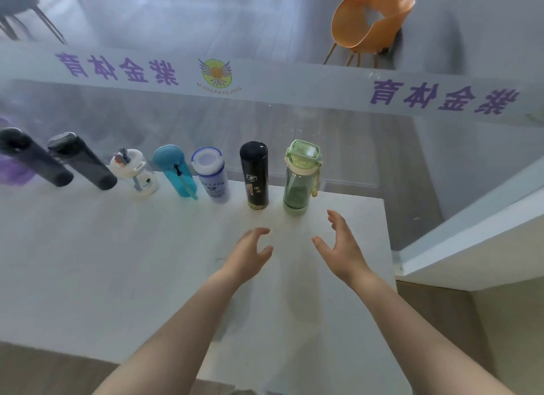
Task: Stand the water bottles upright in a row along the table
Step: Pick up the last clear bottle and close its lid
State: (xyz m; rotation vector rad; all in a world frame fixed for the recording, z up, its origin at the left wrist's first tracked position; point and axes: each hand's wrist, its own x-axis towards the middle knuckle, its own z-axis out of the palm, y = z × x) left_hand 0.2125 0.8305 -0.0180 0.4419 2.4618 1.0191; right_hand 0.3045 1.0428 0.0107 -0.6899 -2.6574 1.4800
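While both bare forearms reach forward over the white table, the left hand and right hand hover above its surface with fingers spread and slightly curled, palms turned toward each other, holding nothing. The hands sit just short of the far edge, near the right end of the tabletop.

Beyond them, seven water bottles stand in a row along the table's far edge. Closest to the hands, at the right end, is a green bottle with a pale green lid and a side strap. Beside it stands a black flask with printed artwork, then a clear bottle with a blue-rimmed white lid, a teal bottle, and a small clear bottle with a straw lid. Two dark grey bottles close the row at the left.

Behind the row runs a glass partition with a frosted band bearing purple Chinese characters and a round winged logo. An orange chair stands on the floor beyond the glass.
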